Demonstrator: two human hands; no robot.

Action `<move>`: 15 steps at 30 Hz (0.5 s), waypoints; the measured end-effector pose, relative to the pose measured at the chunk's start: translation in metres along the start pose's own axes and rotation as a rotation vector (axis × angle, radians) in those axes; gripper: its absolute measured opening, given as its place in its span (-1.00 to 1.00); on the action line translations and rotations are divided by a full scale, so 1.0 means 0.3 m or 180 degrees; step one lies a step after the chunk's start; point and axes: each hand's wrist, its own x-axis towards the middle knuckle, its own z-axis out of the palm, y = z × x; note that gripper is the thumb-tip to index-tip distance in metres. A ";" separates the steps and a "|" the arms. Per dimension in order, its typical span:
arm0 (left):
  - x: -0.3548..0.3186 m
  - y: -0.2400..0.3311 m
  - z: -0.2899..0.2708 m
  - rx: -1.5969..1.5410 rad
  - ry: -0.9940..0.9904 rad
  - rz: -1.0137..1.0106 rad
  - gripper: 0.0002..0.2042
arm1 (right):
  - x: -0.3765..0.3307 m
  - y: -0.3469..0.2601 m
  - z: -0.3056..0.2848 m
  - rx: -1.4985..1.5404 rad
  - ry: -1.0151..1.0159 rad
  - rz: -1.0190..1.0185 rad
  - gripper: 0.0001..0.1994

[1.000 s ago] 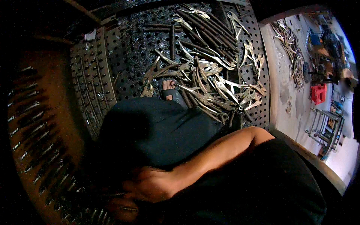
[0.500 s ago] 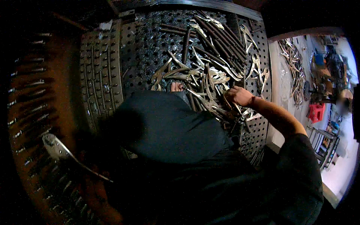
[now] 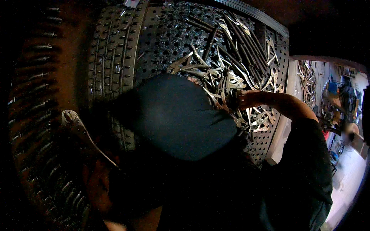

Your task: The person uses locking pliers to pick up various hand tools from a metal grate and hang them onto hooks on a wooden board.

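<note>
So basically the whole thing came down to which hand was up at the pile and which was off to the side. The right hand (image 3: 249, 98) was stretched toward the centre right of the frame and sat right in the heap of silvery locking pliers (image 3: 227, 82) hanging and tangled on the perforated metal panel (image 3: 162, 42). Its fingers looked curled around something in that heap, maybe one dark-handled tool, but honestly I couldn't tell whether it actually had a grip or was just resting there, too much clutter and shadow. The pliers mostly ran on a diagonal, handles fanning from upper right down to lower left, so the hand came at them from the right, more or less across their long axis. The left hand (image 3: 96, 184) was way down in the lower left, well apart from the pile, closed around the handle end of one long-handled pliers (image 3: 79, 129); that tool pointed up and to the left, with its shiny jaws near the left middle of the frame, close to the rows of tools on the dark side rack (image 3: 34, 115). A big dark rounded shape (image 3: 173, 115), probably the person's own cap or clothing, blocked the middle and hid the pile's lower left edge. So the right was clearly the nearer one to the heap.
</note>
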 end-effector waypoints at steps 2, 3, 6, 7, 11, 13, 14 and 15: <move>0.007 0.001 0.001 -0.0016 -0.0036 -0.0007 -0.50 | -0.041 -0.032 0.041 0.0508 0.0327 -0.0026 -0.70; 0.001 -0.008 0.004 -0.0047 -0.0019 0.0002 -0.49 | -0.052 -0.071 0.048 0.0327 0.0414 -0.0016 -0.70; 0.065 0.018 0.014 -0.0092 -0.0274 -0.0050 -0.47 | -0.241 -0.205 0.128 -0.1342 0.0806 0.0039 -0.73; 0.089 0.035 0.026 -0.0064 -0.0386 -0.0062 -0.47 | -0.309 -0.255 0.159 -0.2005 0.0901 0.0085 -0.73; 0.115 0.077 0.050 0.0113 -0.0469 -0.0066 -0.44 | -0.502 -0.546 0.283 -0.4349 0.0910 0.0354 -0.76; 0.173 0.127 0.089 0.0382 -0.0637 -0.0181 -0.43 | -0.650 -0.555 0.353 -0.4954 0.0968 0.0501 -0.78; 0.176 0.156 0.113 0.0656 -0.0691 -0.0137 -0.43 | -0.673 -0.599 0.383 -0.5137 0.0931 0.0501 -0.78; 0.178 0.141 0.125 0.0678 -0.0691 -0.0129 -0.44 | -0.646 -0.656 0.424 -0.5264 0.0857 0.0425 -0.79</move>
